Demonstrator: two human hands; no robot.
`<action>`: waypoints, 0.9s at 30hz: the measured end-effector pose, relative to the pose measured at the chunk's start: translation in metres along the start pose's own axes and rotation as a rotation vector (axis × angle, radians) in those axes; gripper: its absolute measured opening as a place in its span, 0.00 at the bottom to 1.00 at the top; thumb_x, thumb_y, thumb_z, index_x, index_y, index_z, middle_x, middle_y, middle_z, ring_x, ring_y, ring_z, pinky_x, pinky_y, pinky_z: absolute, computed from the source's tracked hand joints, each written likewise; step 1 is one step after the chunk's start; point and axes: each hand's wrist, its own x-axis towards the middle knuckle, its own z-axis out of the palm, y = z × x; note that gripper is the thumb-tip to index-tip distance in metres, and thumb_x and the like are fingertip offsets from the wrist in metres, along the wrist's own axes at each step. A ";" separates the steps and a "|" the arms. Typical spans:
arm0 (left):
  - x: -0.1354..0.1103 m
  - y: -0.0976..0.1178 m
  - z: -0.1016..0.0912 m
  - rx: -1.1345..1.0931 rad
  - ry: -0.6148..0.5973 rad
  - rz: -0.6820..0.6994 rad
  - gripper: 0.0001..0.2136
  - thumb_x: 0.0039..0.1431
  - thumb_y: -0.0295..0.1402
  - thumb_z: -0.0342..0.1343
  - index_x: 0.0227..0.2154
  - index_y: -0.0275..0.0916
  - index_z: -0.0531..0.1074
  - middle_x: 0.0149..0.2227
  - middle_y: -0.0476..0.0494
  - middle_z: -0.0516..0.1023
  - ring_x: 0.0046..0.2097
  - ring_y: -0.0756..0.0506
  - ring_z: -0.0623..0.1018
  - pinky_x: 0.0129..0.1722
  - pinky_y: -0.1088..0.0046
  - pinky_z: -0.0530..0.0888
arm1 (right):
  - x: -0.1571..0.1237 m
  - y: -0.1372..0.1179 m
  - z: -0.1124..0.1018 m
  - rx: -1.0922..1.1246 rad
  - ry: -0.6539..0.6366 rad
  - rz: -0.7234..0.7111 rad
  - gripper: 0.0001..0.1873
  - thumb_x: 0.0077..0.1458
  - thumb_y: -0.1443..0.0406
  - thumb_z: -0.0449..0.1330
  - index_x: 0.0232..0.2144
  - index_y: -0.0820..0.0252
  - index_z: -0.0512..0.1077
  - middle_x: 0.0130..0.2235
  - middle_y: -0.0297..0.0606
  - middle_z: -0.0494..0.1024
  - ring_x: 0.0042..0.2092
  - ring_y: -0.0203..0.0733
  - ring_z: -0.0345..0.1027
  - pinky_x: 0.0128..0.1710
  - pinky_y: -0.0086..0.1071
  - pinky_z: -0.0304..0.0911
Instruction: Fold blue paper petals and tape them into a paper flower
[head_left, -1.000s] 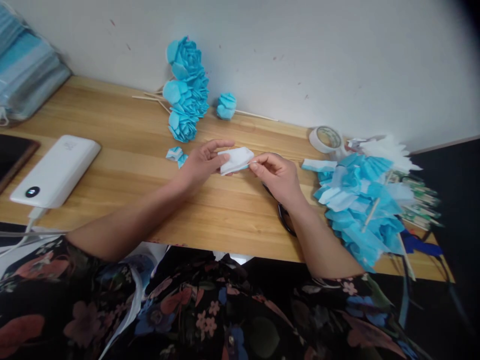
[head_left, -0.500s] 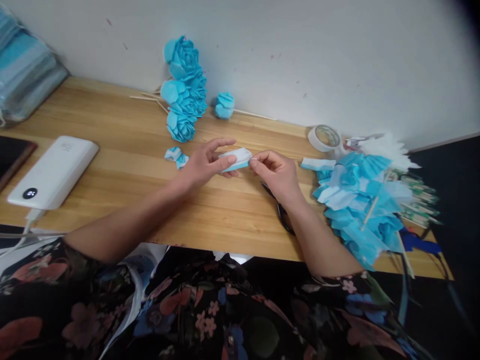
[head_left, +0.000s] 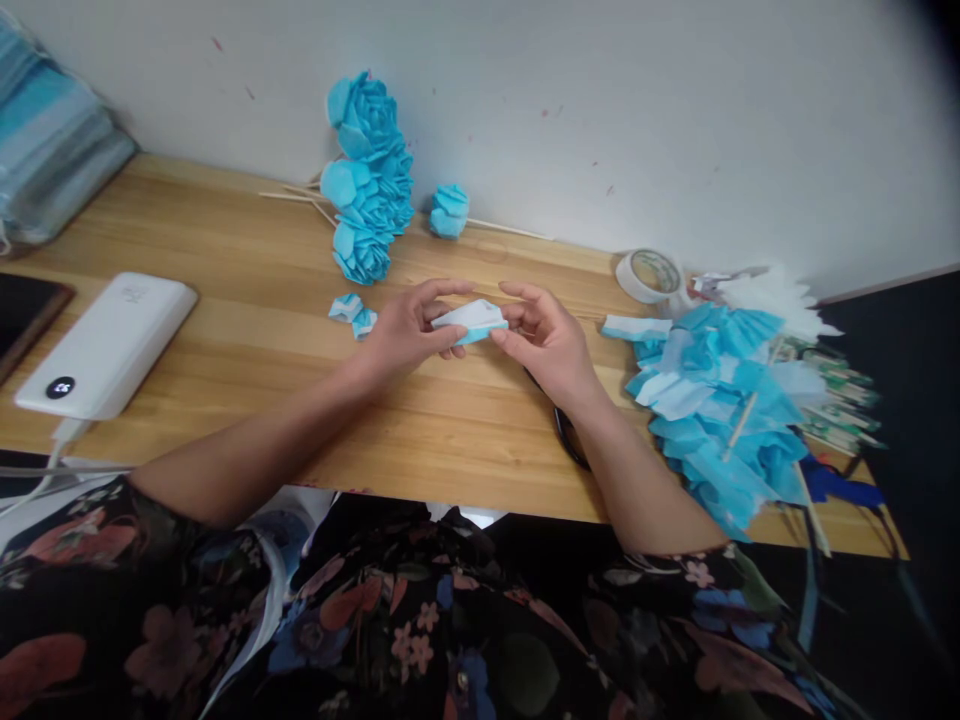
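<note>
My left hand (head_left: 405,330) and my right hand (head_left: 544,340) meet over the middle of the wooden table (head_left: 247,300). Between them they pinch a small folded piece of white and light blue paper (head_left: 472,318), left fingers on its left end, right fingers on its right end. The paper is held just above the tabletop. Black scissors (head_left: 562,425) lie partly hidden under my right wrist.
Finished blue paper flowers (head_left: 367,175) on sticks lie by the wall, one small one (head_left: 450,212) apart. Blue scraps (head_left: 352,312) sit left of my hands. A tape roll (head_left: 649,275) and a heap of blue and white paper (head_left: 720,400) fill the right. A white power bank (head_left: 112,340) lies left.
The paper went from a wider white sheet to a narrower folded shape showing a blue edge. My right fingers shifted from pinching its corner to cupping its right end.
</note>
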 end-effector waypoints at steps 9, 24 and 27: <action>-0.004 0.006 0.005 0.059 0.004 0.034 0.29 0.52 0.27 0.68 0.59 0.36 0.75 0.36 0.47 0.83 0.33 0.49 0.83 0.35 0.73 0.80 | 0.002 0.003 -0.002 -0.024 -0.064 0.034 0.27 0.53 0.57 0.69 0.56 0.49 0.78 0.35 0.29 0.77 0.34 0.37 0.68 0.37 0.34 0.67; -0.001 0.007 0.007 -0.064 0.030 0.045 0.24 0.49 0.42 0.77 0.47 0.40 0.79 0.34 0.48 0.79 0.32 0.49 0.76 0.31 0.73 0.74 | -0.002 -0.003 0.002 0.028 -0.084 0.064 0.12 0.53 0.54 0.71 0.33 0.53 0.76 0.28 0.28 0.71 0.32 0.36 0.66 0.34 0.34 0.64; -0.003 0.003 0.007 0.045 0.005 -0.006 0.17 0.54 0.46 0.72 0.27 0.37 0.77 0.25 0.49 0.76 0.27 0.52 0.72 0.29 0.74 0.72 | -0.003 -0.002 0.004 0.061 -0.095 0.057 0.14 0.53 0.53 0.71 0.34 0.53 0.77 0.28 0.29 0.72 0.32 0.36 0.66 0.34 0.33 0.65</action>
